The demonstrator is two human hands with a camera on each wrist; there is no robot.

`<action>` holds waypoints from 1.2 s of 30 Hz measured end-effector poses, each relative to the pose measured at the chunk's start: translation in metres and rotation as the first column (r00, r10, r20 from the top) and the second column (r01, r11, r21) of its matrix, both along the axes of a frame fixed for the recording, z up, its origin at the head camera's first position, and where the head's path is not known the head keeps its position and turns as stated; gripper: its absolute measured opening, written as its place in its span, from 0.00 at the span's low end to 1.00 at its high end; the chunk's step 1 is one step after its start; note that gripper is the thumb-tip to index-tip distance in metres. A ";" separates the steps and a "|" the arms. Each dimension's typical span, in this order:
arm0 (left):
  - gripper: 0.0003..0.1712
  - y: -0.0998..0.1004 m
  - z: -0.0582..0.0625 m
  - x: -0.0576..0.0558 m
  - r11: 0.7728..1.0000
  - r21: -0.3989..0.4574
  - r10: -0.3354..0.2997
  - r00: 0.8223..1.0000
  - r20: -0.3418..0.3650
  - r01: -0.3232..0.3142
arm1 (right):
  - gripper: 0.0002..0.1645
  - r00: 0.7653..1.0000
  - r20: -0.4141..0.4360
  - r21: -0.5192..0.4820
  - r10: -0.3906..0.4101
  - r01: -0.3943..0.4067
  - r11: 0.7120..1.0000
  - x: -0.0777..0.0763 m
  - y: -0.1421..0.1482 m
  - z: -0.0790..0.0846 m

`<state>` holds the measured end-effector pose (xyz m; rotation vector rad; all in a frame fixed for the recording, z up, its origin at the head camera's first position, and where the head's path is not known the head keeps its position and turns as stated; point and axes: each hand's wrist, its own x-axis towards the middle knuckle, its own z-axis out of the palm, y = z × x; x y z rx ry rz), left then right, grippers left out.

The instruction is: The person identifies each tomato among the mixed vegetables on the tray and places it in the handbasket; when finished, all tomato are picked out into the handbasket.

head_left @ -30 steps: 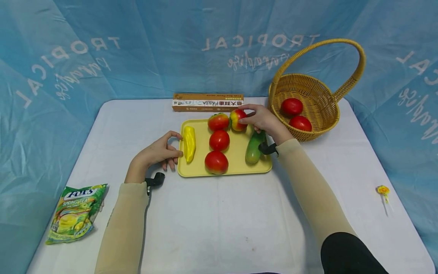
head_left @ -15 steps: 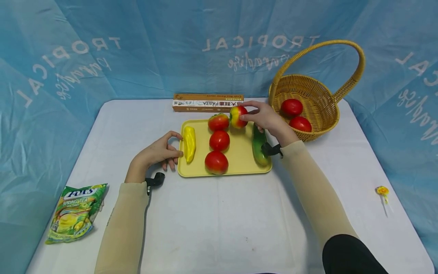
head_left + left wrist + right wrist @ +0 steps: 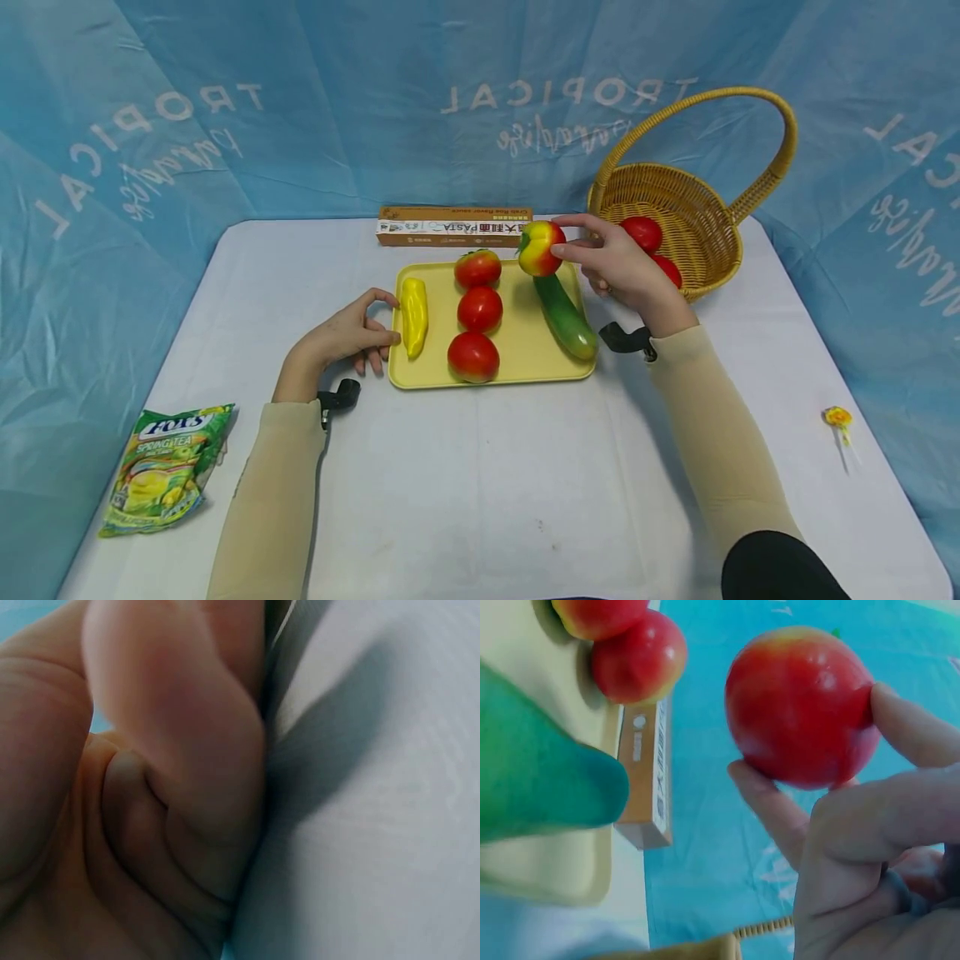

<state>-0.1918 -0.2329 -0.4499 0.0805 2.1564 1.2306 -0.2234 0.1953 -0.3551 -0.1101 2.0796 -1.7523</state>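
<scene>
My right hand (image 3: 618,262) pinches a red-and-yellow apple (image 3: 540,248) between thumb and fingers, raised over the tray's back right corner. The right wrist view shows the round apple (image 3: 802,709) at the fingertips, apart from the other produce. My left hand (image 3: 341,333) holds the left rim of the yellow tray (image 3: 517,367), thumb and index finger on its edge. Beside those fingertips lies a yellow pepper (image 3: 414,318). Curled fingers (image 3: 180,712) fill the left wrist view. A green cucumber (image 3: 566,321) slants across the tray's right side, its far end below the apple.
Down the tray's middle stand a red-orange fruit (image 3: 477,269) and two tomatoes (image 3: 480,309). A wicker basket (image 3: 697,237) with two red tomatoes stands back right. Behind the tray lies a pasta box (image 3: 453,227). A candy bag (image 3: 167,471) lies left, a lollipop (image 3: 838,418) right.
My right hand has lifted the apple off the tray and drawn it right. The cucumber has shifted, its near end swinging right. The left hand stays at the tray's rim.
</scene>
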 end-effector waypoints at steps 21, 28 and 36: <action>0.36 0.005 0.012 0.003 0.999 -0.030 0.015 0.999 0.046 -0.013 | 0.34 0.975 -0.004 -0.279 -0.222 0.213 0.936 0.013 0.104 0.004; 0.37 0.008 0.021 0.006 1.000 -0.022 -0.001 0.999 0.039 0.002 | 0.35 0.963 0.057 -0.285 -0.263 0.268 0.920 0.008 0.121 -0.007; 0.39 0.001 0.002 0.000 1.000 -0.022 0.008 1.000 0.023 -0.008 | 0.36 0.954 0.090 -0.239 -0.287 0.300 0.923 0.006 0.123 -0.015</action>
